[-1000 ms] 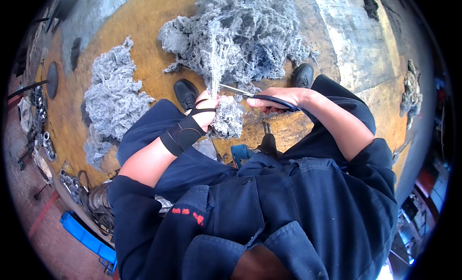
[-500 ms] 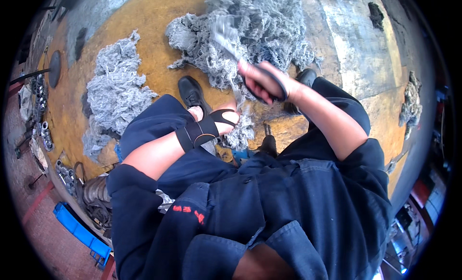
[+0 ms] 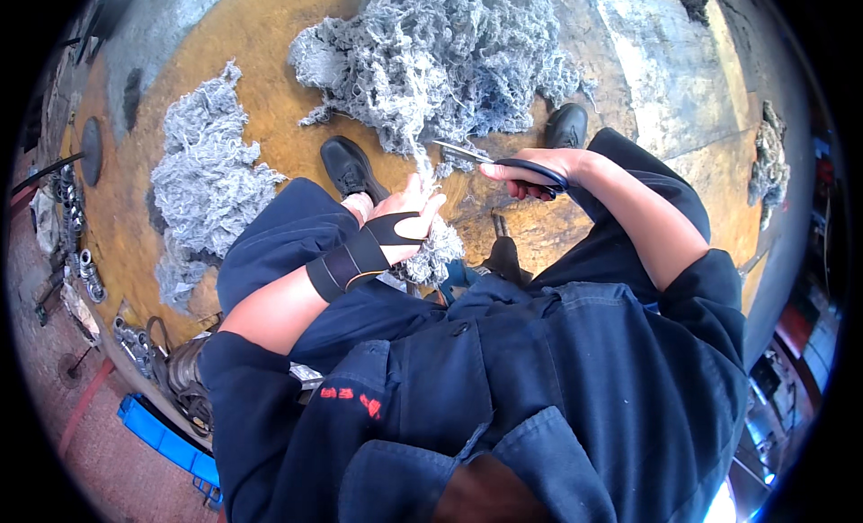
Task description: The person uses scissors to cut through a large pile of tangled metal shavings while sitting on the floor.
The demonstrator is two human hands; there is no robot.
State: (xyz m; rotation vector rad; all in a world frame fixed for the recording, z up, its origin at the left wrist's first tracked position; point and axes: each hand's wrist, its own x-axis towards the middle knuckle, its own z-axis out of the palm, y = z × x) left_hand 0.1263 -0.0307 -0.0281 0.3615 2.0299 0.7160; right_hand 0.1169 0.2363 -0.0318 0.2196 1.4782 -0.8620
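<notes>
My left hand, in a black wrist brace, is closed around a bunch of grey waste yarn. A twisted strand runs up from it into the large tangled yarn pile in front of me. Scissors with dark handles are gripped in my right hand. Their slim blades point left and lie close to the strand, just above my left hand. Whether the blades touch the strand I cannot tell. Part of the bunch is hidden behind my left fingers.
A smaller yarn heap lies to the left on the worn yellow-brown floor sheet. My black shoes stand by the large pile. Metal parts line the left edge, near a blue rack. More dirty yarn lies far right.
The scissors have come down from over the pile, with my right hand shifting right and lower. My left hand has moved slightly left and still grips the yarn.
</notes>
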